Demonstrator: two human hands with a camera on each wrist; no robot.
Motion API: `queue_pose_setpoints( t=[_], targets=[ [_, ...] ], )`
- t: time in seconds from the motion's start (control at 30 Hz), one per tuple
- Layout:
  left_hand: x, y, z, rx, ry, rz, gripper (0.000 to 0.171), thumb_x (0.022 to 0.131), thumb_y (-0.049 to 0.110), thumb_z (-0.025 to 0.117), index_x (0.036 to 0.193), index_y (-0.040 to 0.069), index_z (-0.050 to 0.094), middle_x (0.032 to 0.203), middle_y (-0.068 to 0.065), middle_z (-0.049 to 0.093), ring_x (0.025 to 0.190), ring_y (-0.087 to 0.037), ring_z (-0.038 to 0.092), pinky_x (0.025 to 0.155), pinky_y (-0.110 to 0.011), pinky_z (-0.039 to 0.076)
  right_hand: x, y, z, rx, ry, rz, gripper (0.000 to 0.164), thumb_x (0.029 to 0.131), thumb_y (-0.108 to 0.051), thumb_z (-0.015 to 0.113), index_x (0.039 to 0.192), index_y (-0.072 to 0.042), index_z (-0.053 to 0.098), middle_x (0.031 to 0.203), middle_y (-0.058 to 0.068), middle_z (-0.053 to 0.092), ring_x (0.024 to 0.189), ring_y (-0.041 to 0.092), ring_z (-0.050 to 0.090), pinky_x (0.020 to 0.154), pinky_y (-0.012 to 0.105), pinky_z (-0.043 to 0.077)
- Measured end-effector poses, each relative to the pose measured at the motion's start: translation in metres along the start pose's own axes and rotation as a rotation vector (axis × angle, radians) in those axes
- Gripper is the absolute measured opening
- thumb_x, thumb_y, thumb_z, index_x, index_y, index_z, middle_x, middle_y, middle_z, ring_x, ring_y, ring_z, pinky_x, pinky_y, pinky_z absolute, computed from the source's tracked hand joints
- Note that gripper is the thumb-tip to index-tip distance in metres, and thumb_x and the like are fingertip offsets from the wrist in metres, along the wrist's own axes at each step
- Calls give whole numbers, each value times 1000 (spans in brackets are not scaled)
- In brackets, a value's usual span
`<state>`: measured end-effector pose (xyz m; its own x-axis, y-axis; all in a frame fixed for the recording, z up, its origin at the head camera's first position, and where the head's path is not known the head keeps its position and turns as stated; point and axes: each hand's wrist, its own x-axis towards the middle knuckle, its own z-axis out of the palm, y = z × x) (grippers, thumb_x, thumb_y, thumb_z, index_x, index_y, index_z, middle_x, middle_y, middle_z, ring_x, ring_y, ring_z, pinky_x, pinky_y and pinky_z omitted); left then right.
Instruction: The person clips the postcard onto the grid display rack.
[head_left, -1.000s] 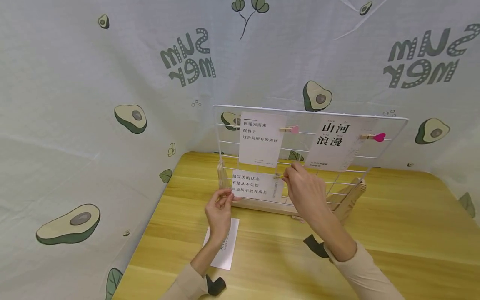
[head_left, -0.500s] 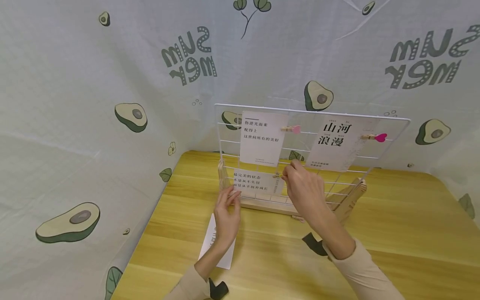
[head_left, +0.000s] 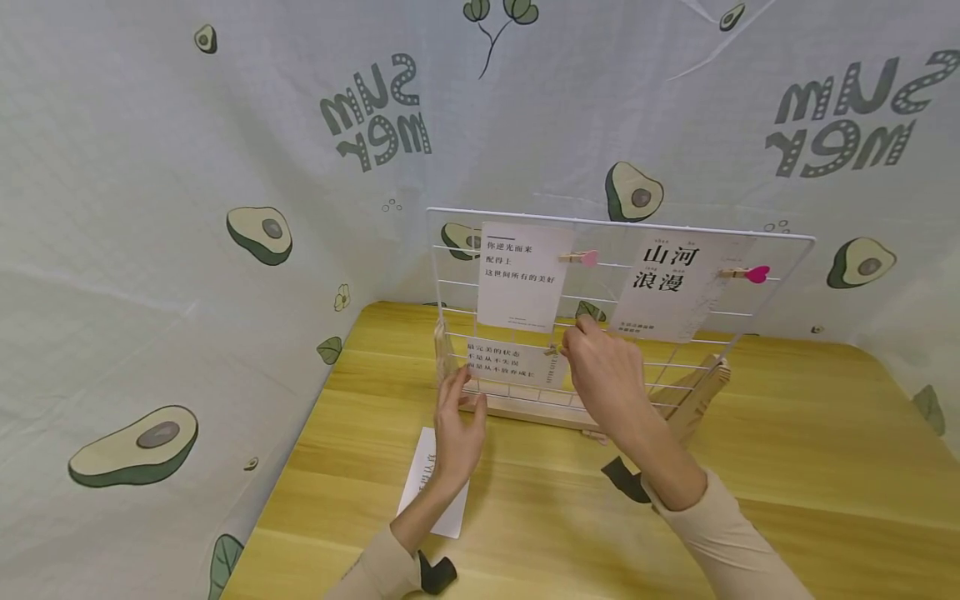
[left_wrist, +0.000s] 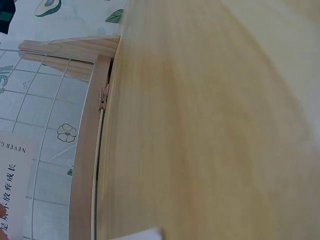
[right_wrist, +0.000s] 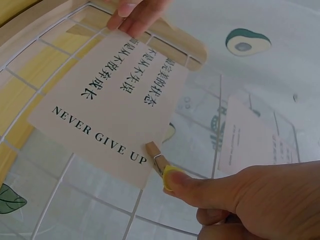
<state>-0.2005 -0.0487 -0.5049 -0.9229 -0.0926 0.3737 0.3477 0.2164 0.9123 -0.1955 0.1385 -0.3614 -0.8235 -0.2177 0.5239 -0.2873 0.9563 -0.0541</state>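
A white card [head_left: 510,363] printed with "NEVER GIVE UP" lies against the lower left of a white wire grid [head_left: 660,367]. My right hand [head_left: 607,362] pinches a small wooden clothespin [right_wrist: 156,157] with a yellow end. In the right wrist view, the clothespin's tip overlaps the card's edge beside the lettering. My left hand [head_left: 457,433] has its fingers extended to the card's lower left corner, with the thumb apart from them. Its fingertips [right_wrist: 134,27] touch the card's far end in the right wrist view.
Above hang two cards, one with a light pink heart clothespin [head_left: 579,258], another with a dark pink one [head_left: 746,274]. Wooden feet [head_left: 701,392] hold the grid upright on the wooden table [head_left: 810,433]. A loose card [head_left: 450,521] lies beneath my left forearm; a patterned cloth [head_left: 525,150] hangs behind.
My left hand has shifted up and slightly right, its thumb now away from the card. The card's lower edge has risen a little. The right hand keeps its pinch in nearly the same place.
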Motion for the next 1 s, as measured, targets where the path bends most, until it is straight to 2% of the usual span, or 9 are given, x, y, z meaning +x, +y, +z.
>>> queue_pose_setpoints(
  t=[0.17,0.33,0.43,0.57,0.7,0.83,1.0],
  targets=[
    [0,3,0,-9,-7,-8,53,99,2,62,149,-4,47,146,-18,51,125,-40,54,102,-51,49,2,2,-1,-10,-4,-15,10,83,-3,83,84,1,74,79,10,65,48,22,50,41,34,44],
    [0,5,1,-12,-27,-22,56,98,2,63,151,-4,45,149,-17,48,130,-39,52,104,-51,48,3,4,-3,0,-49,11,7,84,-4,83,86,-1,76,82,10,73,56,25,63,43,35,48],
    [-1,6,1,-11,-42,-38,58,98,2,64,152,-3,43,151,-17,47,132,-38,50,106,-53,47,4,5,-5,21,-78,36,5,86,-4,81,90,-3,78,86,10,76,59,24,65,43,33,45],
    [-4,6,0,6,-41,-46,59,97,2,63,152,-2,42,152,-17,46,134,-37,50,107,-54,47,2,5,-7,49,-84,45,11,89,-8,79,99,-4,80,89,12,77,55,21,58,41,29,38],
    [-7,8,-1,22,-44,-31,60,97,3,63,153,-2,42,154,-17,44,135,-36,50,107,-55,47,-5,6,-8,94,-4,16,16,89,-12,81,103,-6,80,75,9,71,52,17,52,43,27,34],
    [-13,10,-6,34,-65,-18,59,99,3,63,153,-3,40,158,-20,39,143,-37,45,112,-57,44,-18,14,-9,165,139,-44,18,85,-10,84,102,-6,80,59,0,52,51,8,39,47,23,28],
    [-20,7,-23,83,-113,26,51,99,1,64,146,-6,47,151,-22,44,142,-43,45,114,-63,41,-41,33,-7,212,226,-68,18,80,-7,87,97,-9,81,56,-8,39,52,1,25,48,20,21]
  ],
)
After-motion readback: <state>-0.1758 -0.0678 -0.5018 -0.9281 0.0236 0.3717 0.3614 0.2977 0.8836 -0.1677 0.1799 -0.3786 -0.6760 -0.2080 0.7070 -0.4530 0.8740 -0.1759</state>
